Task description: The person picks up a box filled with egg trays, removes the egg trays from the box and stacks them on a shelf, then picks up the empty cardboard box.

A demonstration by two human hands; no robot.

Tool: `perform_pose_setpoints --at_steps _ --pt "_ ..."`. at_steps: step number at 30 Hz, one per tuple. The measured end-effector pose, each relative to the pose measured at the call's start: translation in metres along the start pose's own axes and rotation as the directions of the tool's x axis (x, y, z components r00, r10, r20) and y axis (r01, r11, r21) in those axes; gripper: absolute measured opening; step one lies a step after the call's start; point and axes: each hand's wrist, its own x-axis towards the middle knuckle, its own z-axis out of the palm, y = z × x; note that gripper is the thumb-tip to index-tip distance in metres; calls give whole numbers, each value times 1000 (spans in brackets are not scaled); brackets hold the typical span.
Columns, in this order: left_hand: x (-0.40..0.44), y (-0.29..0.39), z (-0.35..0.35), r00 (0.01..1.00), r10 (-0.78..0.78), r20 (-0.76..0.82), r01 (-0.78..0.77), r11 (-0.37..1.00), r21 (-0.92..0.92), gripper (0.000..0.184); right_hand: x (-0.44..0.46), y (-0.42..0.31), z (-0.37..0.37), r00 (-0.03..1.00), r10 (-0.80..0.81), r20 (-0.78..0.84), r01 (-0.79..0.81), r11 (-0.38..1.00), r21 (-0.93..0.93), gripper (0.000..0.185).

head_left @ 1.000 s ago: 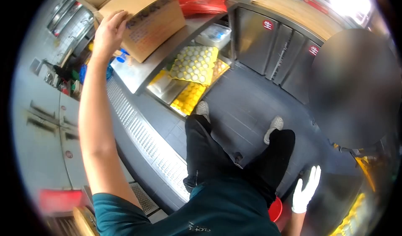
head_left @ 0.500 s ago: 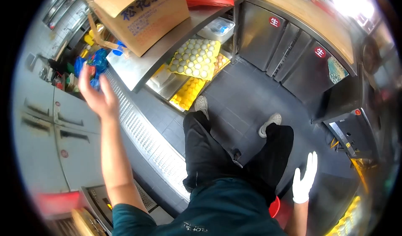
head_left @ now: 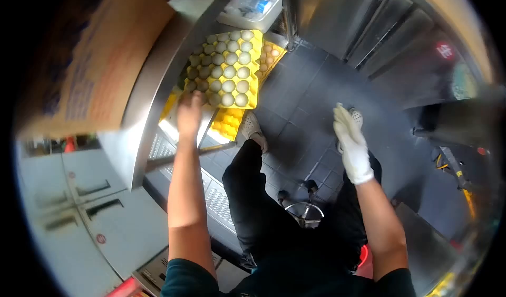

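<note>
Beneath the edge of the steel bench (head_left: pixel 192 8), a yellow egg tray (head_left: pixel 255 89) is lying partly over a lower tray (head_left: pixel 227 124), and the bare left grip (head_left: pixel 190 112) is overlapping the egg tray's near left corner; whether it is grasping, I cannot tell. Over the floor (head_left: pixel 295 96), the white-gloved right grip (head_left: pixel 352 145) is hanging unclenched, fingers extended.
</note>
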Motion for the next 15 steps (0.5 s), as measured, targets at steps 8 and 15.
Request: perform_pose_setpoints --at_steps 8,15 --pt "221 -88 75 994 -103 39 97 987 131 60 236 101 105 943 301 144 -324 931 171 84" --pt "240 -45 85 879 -384 283 467 813 -347 75 326 157 168 965 158 211 -230 897 378 59"
